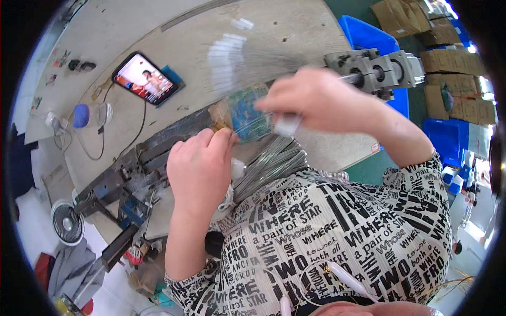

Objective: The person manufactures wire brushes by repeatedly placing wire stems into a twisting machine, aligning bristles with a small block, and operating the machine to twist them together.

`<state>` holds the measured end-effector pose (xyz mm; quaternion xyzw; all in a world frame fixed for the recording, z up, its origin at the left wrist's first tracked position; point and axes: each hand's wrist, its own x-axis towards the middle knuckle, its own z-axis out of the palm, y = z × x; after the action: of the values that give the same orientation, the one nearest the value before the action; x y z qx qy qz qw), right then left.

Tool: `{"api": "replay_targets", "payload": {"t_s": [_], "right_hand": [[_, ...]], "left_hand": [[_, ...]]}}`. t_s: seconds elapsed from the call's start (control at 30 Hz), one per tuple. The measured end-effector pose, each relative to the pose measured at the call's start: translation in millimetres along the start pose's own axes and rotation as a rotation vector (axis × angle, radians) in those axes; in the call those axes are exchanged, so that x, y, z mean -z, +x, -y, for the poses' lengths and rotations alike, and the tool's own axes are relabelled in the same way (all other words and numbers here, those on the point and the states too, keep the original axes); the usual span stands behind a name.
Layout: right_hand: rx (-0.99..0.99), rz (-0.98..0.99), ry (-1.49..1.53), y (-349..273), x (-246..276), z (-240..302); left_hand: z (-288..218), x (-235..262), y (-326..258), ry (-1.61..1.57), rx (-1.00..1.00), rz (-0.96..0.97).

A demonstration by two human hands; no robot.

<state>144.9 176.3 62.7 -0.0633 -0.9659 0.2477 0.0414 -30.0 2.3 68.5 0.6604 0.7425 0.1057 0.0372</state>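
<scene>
My left hand (200, 166) is closed around the near end of a bundle of thin grey metal wires (271, 163), thumb and fingers pinched at a worn coloured pad (247, 113) on the bench. My right hand (316, 97) pinches a small white piece (287, 126) among wires that fan out over the wooden bench top (174, 58) and look blurred. The bundle's lower end rests against my patterned shirt.
A grey metal clamp machine (377, 68) sits just right of my right hand. A phone (145, 79) with a lit screen leans at the back left, beside a blue-capped bottle (89, 115). A steel rail fixture (132, 174) runs left. Blue crates (445, 139) and cardboard boxes (456, 79) stand right; a small fan (67, 223) sits on the floor.
</scene>
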Motion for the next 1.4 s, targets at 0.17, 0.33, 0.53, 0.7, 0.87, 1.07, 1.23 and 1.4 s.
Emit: {"api": "replay_targets", "payload": {"t_s": [0.17, 0.33, 0.53, 0.7, 0.87, 1.07, 1.23, 1.4], "right_hand": [[0.169, -0.13, 0.03, 50.6, -50.8, 23.4], [0.188, -0.165, -0.005, 70.8, -68.7, 22.6], [0.123, -0.044, 0.128, 81.4, -66.0, 20.5], [0.12, 0.011, 0.139, 86.0, -63.9, 24.3], [0.255, -0.204, -0.012, 80.9, -65.5, 38.7], [0.194, 0.163, 0.188, 32.0, -64.6, 27.6], [-0.073, 0.083, 0.046, 43.2, -83.8, 6.0], [-0.245, 0.122, -0.012, 53.7, -98.7, 6.1]], "left_hand": [[24.2, 3.5, -29.5, 0.216, -0.001, -0.201], [43.7, -29.4, -87.1, -0.206, 0.405, -0.362], [-10.1, -51.1, -52.4, -1.951, 0.875, -0.136], [25.5, -92.4, -59.8, -1.192, 0.593, 0.045], [38.8, -82.0, -89.1, -1.099, 0.704, -0.147], [109.0, -67.9, -187.7, -1.404, 1.253, -0.394], [115.6, -75.6, -209.5, -1.51, 1.238, -0.659], [98.2, -68.3, -187.8, -1.433, 1.344, -0.749]]}}
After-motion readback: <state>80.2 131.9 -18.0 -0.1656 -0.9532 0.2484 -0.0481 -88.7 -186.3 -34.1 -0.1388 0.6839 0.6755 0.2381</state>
